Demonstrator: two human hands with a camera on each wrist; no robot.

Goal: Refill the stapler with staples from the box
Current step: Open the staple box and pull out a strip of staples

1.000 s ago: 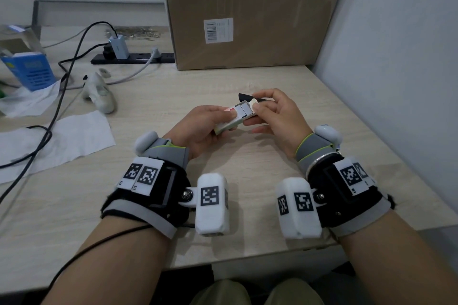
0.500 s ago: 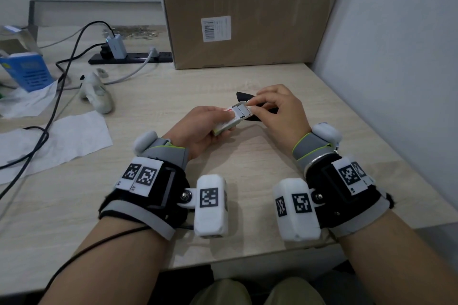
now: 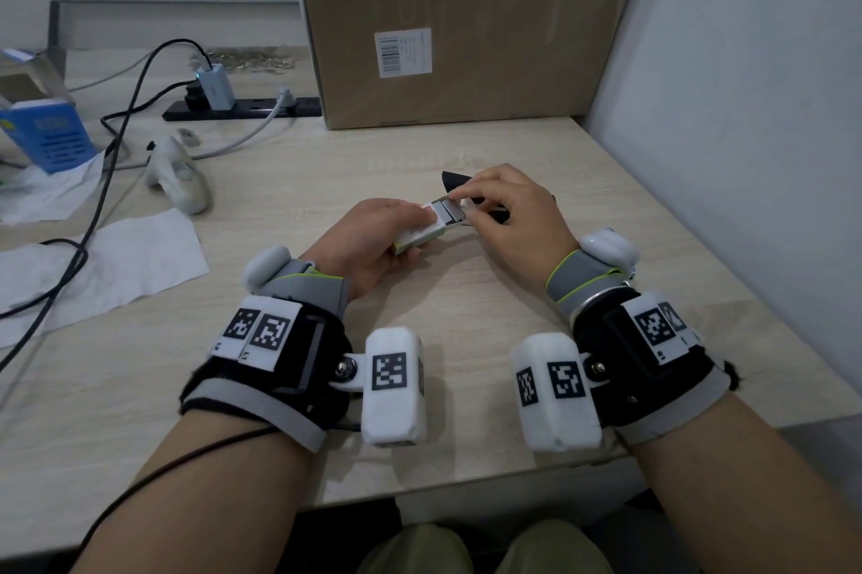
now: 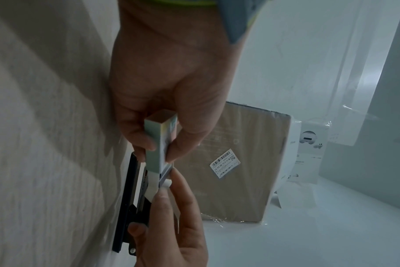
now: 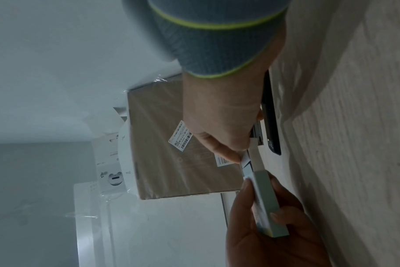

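Mostly, right hand hides stapler; left hand grips staple box.

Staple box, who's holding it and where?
The left hand grips the staple box by its sleeve, thumb and fingers on opposite sides. The right hand pinches its open tray end.

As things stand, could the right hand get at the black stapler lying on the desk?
Probably yes. The stapler lies open on the desk directly under the right hand, nothing between them. But that hand's fingertips are pinching the flap of the staple box that the left hand holds; it must let go first.
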